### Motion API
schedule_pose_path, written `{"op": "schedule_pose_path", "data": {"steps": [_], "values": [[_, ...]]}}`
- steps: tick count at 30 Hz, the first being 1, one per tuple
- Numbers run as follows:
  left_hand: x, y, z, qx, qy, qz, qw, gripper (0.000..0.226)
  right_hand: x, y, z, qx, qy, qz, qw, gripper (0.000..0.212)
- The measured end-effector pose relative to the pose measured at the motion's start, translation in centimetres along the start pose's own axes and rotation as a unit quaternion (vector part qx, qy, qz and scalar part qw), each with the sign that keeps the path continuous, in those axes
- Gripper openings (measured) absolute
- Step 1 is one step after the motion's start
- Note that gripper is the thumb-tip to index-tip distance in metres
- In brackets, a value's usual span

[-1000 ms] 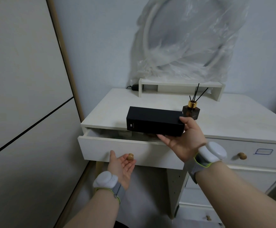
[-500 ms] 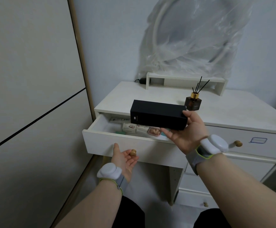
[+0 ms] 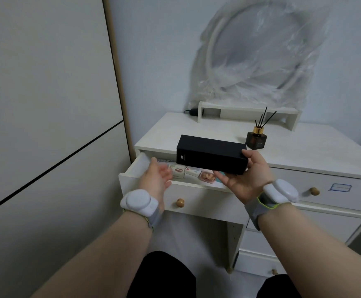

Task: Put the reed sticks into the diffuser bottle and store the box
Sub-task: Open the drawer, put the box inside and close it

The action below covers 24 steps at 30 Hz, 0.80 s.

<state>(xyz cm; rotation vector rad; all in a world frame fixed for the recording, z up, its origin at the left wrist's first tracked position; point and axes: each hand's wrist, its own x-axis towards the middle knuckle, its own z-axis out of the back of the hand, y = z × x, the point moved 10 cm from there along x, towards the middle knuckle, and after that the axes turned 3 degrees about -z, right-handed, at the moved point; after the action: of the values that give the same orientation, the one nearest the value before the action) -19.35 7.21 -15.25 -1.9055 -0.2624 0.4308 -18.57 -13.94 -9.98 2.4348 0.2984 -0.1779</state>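
Left hand (image 3: 157,178) now off knob, open; right hand (image 3: 245,177) gripping box (image 3: 210,154).

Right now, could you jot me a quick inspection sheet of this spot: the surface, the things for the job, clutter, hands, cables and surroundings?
Surface: white desk, top mostly bare; a low shelf at the back.
Job's things: black box held over the open drawer; bottle upright on the desk with reeds in it.
Clutter: small packets in the drawer.
Hands: right hand grips the box; left hand open, empty, at the drawer's edge.
Cables: a dark plug at the desk's back left.
Surroundings: plastic-wrapped round mirror against the wall; pale panel on the left.
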Motion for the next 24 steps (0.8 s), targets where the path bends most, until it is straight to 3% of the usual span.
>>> {"op": "schedule_pose_path", "data": {"steps": [5, 16, 24], "values": [[-0.1, -4.6, -2.9, -0.111, 0.087, 0.02, 0.99, 0.068, 0.6, 0.1, -0.9, 0.001, 0.009, -0.011, 1.0, 0.015], [1.2, -7.5, -5.2, -0.054, 0.129, 0.046, 0.989, 0.084, 2.9, 0.7, -1.6, -0.037, -0.027, -0.04, 0.998, 0.017], [3.5, -8.7, -5.2, -0.025, 0.14, 0.068, 0.988, 0.094, 4.6, 1.8, -1.9, -0.075, -0.009, -0.109, 0.991, 0.063]]}}
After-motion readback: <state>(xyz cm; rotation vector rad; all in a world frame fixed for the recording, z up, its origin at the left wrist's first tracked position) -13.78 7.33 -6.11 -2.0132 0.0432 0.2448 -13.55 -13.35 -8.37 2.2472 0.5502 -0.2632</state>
